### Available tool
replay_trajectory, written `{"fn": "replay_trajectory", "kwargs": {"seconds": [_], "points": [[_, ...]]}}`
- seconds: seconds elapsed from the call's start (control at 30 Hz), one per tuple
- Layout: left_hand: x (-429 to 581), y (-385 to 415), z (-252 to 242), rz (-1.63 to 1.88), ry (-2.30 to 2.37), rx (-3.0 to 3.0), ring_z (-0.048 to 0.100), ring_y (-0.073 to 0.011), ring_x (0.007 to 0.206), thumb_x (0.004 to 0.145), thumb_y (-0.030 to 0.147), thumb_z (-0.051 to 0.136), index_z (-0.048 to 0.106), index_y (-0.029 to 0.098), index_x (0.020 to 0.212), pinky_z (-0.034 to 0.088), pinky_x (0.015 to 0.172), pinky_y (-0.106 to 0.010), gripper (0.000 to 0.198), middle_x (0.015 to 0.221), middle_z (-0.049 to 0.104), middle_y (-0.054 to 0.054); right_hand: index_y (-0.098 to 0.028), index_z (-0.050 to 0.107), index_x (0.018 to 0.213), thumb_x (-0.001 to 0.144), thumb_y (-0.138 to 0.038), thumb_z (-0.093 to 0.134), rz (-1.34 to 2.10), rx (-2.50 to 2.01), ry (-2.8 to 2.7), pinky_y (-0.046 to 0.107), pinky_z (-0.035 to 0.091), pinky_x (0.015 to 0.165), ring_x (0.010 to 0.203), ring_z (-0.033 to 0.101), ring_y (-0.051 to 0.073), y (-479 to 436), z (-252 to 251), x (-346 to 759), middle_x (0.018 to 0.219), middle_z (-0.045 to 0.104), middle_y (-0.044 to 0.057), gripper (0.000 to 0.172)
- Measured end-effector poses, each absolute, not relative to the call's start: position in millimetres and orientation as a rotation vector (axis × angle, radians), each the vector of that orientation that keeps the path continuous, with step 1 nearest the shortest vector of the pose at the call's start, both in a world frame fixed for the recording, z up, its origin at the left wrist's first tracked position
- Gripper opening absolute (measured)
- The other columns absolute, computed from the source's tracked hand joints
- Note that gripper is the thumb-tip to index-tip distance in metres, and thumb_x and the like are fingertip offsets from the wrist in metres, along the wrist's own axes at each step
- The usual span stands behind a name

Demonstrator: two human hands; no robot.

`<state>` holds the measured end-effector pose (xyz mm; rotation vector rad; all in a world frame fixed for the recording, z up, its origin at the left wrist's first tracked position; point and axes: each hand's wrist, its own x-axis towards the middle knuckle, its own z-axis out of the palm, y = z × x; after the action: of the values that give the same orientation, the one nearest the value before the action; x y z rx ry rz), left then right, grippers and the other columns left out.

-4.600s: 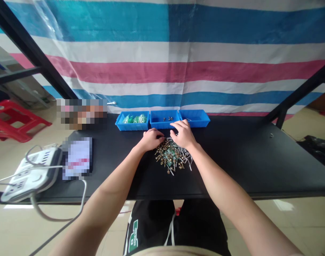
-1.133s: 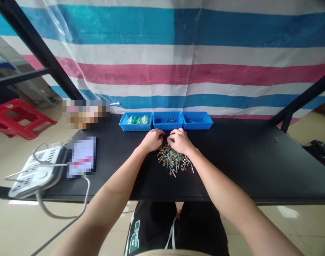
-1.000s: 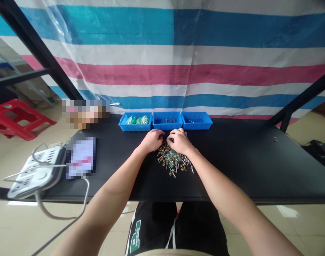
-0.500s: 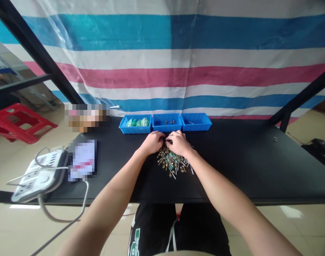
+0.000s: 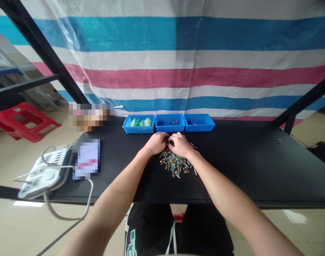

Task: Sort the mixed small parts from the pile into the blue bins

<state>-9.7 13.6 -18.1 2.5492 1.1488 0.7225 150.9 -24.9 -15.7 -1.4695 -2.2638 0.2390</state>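
Observation:
A mixed heap of small hardware (image 5: 175,164) lies on the black table (image 5: 247,167); brass-coloured screw-like pieces, thin silver pins and greenish bits show in it. At its far edge is my left hand (image 5: 157,143), fingers curled inward. My right hand (image 5: 179,145) arches over the top of the heap, its fingers bent toward the left ones. The fingertips nearly meet, and whatever is between them is hidden. Just beyond stand a left blue bin (image 5: 139,130) with green packets, a middle blue bin (image 5: 169,128) with several small screws, and a right blue bin (image 5: 199,128) holding a thin pin.
On the left lie a white power strip (image 5: 46,170) with cables and a blurred-out tablet-like device (image 5: 86,158). A small metal piece (image 5: 279,141) rests far right. A striped sheet (image 5: 191,76) hangs behind, between black frame posts. A red stool (image 5: 26,121) stands left.
The view has shifted slightly, so everything sits a little farther right. My hands stay at the heap's far edge, with only slight finger movement.

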Motion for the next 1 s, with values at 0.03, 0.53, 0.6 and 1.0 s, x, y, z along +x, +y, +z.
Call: {"fn": "replay_trajectory", "kwargs": {"seconds": [0.03,0.53,0.6,1.0], "points": [[-10,13,-18,0.726,1.141,2.549,0.063,-0.0210,0.090,0.080,0.009,0.042,0.067,0.014,0.098,0.051,0.084,-0.034,0.031,0.094,0.068,-0.010,-0.019,0.068,0.089,0.085,-0.022,0.055,0.247,-1.472,-2.264,0.036,0.039,0.087,0.097,0.051,0.023,-24,-16,151,0.098,0.068,0.006,0.014],[-6,2,0,0.932,1.057,2.248,0.063,-0.0139,0.076,0.075,0.012,0.054,0.065,0.015,0.102,0.051,0.073,-0.026,0.029,0.086,0.070,-0.003,-0.017,0.062,0.080,0.090,-0.027,0.050,0.277,-1.389,-1.897,0.033,0.042,0.081,0.085,0.058,0.021,-16,-17,158,0.085,0.068,0.009,0.018],[-5,0,1,0.961,1.004,2.204,0.061,-0.0126,0.072,0.077,0.019,0.058,0.065,0.015,0.102,0.050,0.069,-0.024,0.026,0.082,0.068,-0.002,-0.017,0.062,0.080,0.089,-0.032,0.049,0.431,-1.358,-1.746,0.031,0.043,0.074,0.078,0.060,0.020,-15,-17,158,0.082,0.068,0.008,0.021],[1,3,-6,1.246,0.970,1.913,0.056,-0.0129,0.066,0.072,0.042,0.072,0.072,0.017,0.081,0.047,0.063,-0.028,0.027,0.075,0.066,-0.004,-0.018,0.055,0.064,0.074,-0.069,0.055,1.044,-1.096,-1.382,0.025,0.031,0.050,0.051,0.041,0.011,-16,-12,152,0.053,0.047,-0.003,0.052]]}}
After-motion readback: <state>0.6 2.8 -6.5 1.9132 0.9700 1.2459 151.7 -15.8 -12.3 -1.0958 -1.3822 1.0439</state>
